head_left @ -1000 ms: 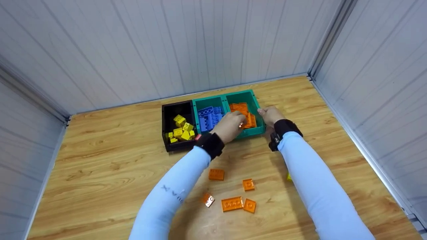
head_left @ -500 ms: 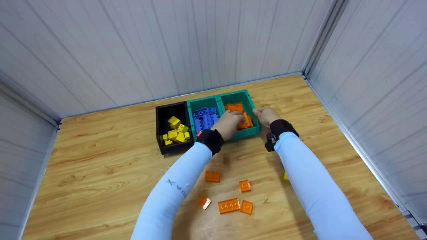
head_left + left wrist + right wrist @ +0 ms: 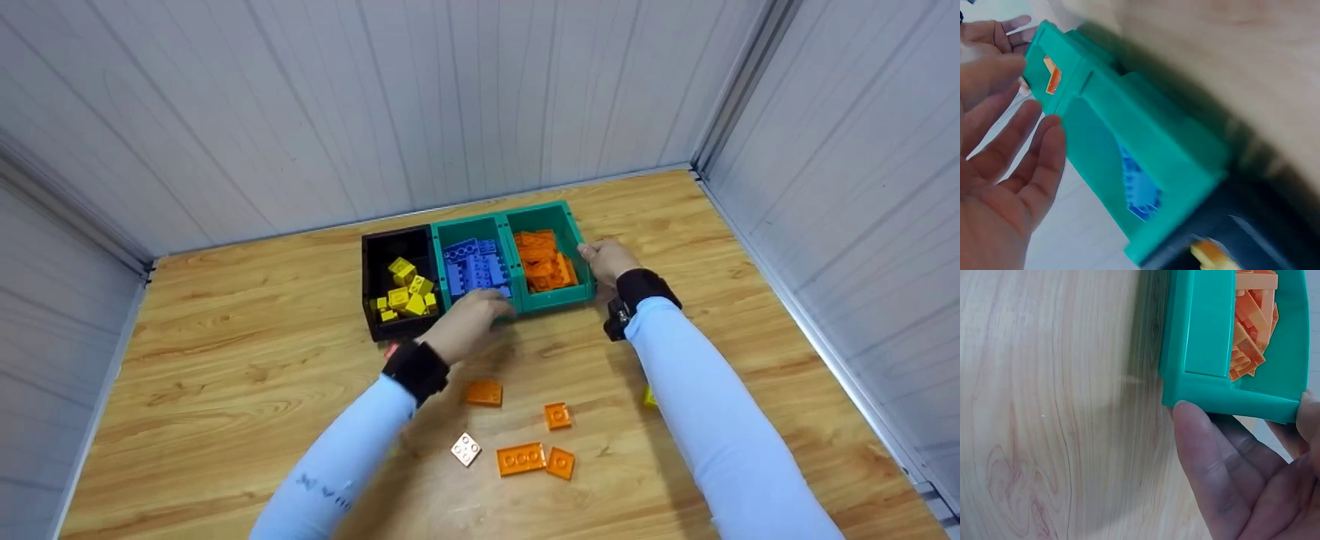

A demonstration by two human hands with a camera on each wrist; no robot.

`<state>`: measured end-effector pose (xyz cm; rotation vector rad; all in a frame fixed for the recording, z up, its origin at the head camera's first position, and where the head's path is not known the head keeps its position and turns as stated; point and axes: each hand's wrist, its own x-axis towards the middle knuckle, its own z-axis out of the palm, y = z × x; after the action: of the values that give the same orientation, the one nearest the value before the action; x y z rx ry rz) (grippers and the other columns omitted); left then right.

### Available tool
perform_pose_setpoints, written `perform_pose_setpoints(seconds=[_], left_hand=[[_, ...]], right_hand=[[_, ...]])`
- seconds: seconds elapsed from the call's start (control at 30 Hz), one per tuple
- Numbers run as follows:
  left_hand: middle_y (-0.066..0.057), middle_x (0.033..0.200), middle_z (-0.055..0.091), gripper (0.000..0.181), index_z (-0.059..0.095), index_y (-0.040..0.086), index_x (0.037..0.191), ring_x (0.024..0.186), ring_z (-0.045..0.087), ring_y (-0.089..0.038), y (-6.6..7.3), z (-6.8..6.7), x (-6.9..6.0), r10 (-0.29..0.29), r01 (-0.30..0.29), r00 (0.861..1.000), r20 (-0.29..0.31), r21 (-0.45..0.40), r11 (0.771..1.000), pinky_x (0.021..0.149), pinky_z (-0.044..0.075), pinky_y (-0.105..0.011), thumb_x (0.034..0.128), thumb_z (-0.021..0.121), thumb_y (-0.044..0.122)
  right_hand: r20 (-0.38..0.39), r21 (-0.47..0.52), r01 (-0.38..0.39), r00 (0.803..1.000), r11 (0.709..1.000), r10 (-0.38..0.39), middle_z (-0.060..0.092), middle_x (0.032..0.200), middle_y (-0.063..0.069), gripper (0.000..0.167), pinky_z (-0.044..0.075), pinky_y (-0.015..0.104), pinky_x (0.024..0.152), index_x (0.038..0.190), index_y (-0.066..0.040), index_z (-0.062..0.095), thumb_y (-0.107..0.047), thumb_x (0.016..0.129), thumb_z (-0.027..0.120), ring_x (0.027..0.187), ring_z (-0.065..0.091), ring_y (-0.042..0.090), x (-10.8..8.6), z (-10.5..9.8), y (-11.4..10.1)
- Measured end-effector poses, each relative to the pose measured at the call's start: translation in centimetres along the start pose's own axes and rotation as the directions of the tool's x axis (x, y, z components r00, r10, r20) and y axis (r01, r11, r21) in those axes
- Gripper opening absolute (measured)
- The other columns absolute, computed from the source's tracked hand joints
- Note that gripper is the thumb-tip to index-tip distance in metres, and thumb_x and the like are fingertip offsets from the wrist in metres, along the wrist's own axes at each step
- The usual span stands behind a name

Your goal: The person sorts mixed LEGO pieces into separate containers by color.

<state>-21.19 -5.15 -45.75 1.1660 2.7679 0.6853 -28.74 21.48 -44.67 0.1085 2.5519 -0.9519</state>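
Observation:
In the head view my left hand (image 3: 469, 322) is over the front of the middle green bin (image 3: 441, 262), which holds blue bricks (image 3: 478, 271). Its fingers are loosely bent and hold nothing, as the left wrist view also shows. My right hand (image 3: 611, 259) grips the side of the right-hand green bin (image 3: 559, 300), thumb at the rim and fingers along the outer wall (image 3: 1224, 400). Orange bricks (image 3: 541, 259) lie heaped in this bin. Loose on the table before me are an orange brick (image 3: 484, 392), a long orange plate (image 3: 521, 458) and several small square orange ones (image 3: 557, 415).
A black bin (image 3: 367, 289) with yellow bricks (image 3: 412, 292) stands left of the green bins, touching them. Under my right forearm a yellow piece (image 3: 649, 397) peeks out. White panel walls (image 3: 337, 112) enclose the wooden table (image 3: 247, 375) at back and sides.
My left hand has come out of the orange-brick bin, moving left and toward me, uncovering the bricks there. My right hand has stayed at the bin's side.

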Motion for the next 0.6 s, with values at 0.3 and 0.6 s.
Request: perform_pose_setpoints(seconds=[0.3,0.6], left_hand=[[-0.010,0.111,0.069,0.027,0.072,0.002,0.112,0.107,0.062,-0.025,0.4,1.7,-6.5,-0.043,0.049,0.997,0.061,-0.095,0.994,0.096,0.049,-0.036,0.0886,0.076,0.014],[-0.008,0.109,0.067,0.033,0.071,0.003,0.116,0.101,0.061,-0.023,1.0,3.0,-9.4,-0.054,0.060,0.996,0.076,-0.079,0.995,0.093,0.050,-0.036,0.0868,0.078,0.016]], right_hand=[[0.035,0.043,-0.029,0.999,0.999,0.027,0.034,0.154,0.023,0.054,0.043,0.049,0.103,0.152,-0.003,0.037,-0.035,0.109,0.032,0.136,0.039,0.039,0.2,-0.1,0.2],[0.014,-0.036,0.020,1.000,0.999,-0.019,0.039,0.151,0.025,0.054,0.035,0.048,0.109,0.149,0.001,0.039,-0.034,0.110,0.029,0.136,0.039,0.039,0.8,0.2,0.6]])
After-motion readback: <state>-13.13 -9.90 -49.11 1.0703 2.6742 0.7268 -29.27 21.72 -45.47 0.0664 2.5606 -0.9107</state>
